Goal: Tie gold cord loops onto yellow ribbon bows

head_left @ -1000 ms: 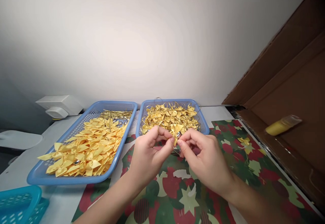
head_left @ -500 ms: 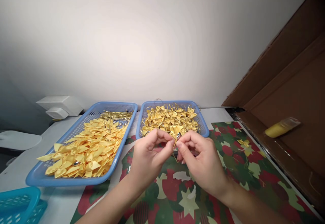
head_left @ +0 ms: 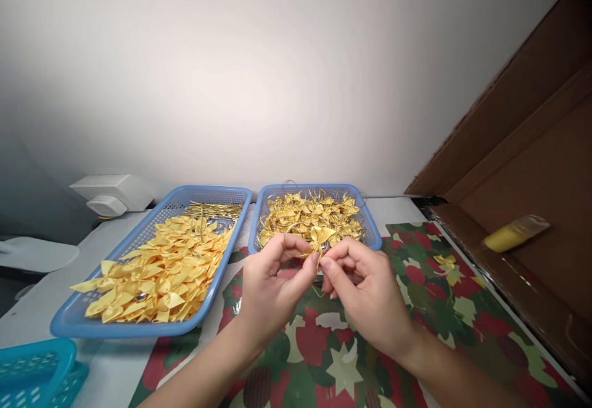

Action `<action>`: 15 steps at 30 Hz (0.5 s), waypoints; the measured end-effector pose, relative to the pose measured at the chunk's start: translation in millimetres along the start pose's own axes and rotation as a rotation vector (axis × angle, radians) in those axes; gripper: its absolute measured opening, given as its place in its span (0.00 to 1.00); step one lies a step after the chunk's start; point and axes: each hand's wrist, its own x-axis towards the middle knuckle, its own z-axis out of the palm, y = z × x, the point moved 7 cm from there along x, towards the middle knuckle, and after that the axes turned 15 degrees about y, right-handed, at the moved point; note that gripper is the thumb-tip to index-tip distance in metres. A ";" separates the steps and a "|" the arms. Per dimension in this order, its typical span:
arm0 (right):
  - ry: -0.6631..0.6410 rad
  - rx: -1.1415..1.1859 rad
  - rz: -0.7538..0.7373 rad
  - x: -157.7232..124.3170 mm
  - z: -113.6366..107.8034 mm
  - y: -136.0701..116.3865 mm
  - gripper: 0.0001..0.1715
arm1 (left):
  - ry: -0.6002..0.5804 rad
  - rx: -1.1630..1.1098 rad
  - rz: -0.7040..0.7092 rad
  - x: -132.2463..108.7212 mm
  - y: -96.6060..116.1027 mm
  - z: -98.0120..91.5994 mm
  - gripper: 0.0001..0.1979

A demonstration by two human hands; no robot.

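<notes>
Between my fingertips is a yellow satin ribbon bow (head_left: 322,235) with a small silver bell (head_left: 325,246) at its middle. My left hand (head_left: 275,281) pinches the bow from the left, and a thin gold cord loops over its index finger. From the right, my right hand (head_left: 365,285) pinches at the bow's lower part, close to the bell, its other fingers curled. A piece of cord hangs below the fingertips. Just behind my hands, a blue basket (head_left: 372,235) holds many gold bows with looped cords; the fingertips hide exactly where the cord meets the bow.
On the left, a larger blue basket (head_left: 203,317) holds loose yellow bows and a bundle of gold cords (head_left: 215,211). A turquoise basket (head_left: 62,359) stands front left. A single bow (head_left: 444,261) lies right on the patterned mat (head_left: 305,352). Cardboard (head_left: 522,149) rises at right.
The gold cord now shows as a longer loop at my left fingers, and the hanging end has shifted slightly. Both hands keep nearly the same place and pinch.
</notes>
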 end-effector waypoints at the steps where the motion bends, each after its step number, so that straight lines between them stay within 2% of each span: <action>1: 0.000 0.001 0.000 0.0 0.0 0.1 0.13 | 0.003 -0.001 0.002 0.1 0.4 -0.2 0.03; 15: -0.013 0.007 0.006 0.1 1.0 0.8 0.12 | 0.016 -0.014 -0.012 -0.9 -2.7 -1.6 0.03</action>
